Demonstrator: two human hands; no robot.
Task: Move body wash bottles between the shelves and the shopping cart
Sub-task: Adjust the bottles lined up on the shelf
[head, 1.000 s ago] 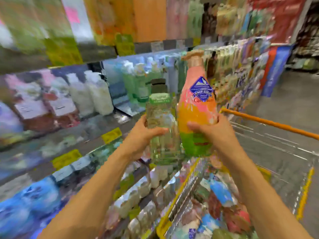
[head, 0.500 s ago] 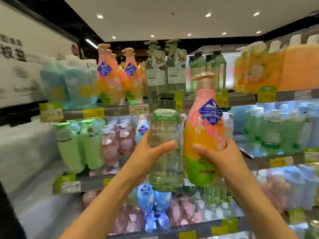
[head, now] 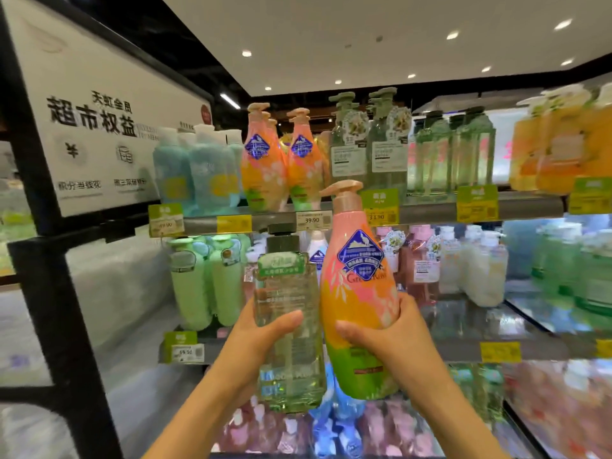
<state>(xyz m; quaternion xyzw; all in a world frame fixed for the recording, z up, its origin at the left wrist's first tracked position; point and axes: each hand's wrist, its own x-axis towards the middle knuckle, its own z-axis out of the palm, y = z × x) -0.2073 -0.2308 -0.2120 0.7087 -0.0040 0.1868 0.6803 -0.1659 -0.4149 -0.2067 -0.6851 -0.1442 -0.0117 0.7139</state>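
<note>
Left hand (head: pixel 261 339) grips the clear green bottle (head: pixel 289 329); right hand (head: pixel 381 339) clasps the pink-orange pump bottle (head: pixel 359 293) just beside it; both upright before the shelf (head: pixel 414 212); shelving either one-handed could topple crowded neighbours above

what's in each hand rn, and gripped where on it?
Left hand grips the clear green bottle around its mid-body. Right hand grips the pink-orange pump bottle around its lower body. Both upright.

Clear green bottle (head: pixel 288 326) – glossy see-through plastic; pink-orange bottle (head: pixel 359 303) – glossy, opaque.
</note>
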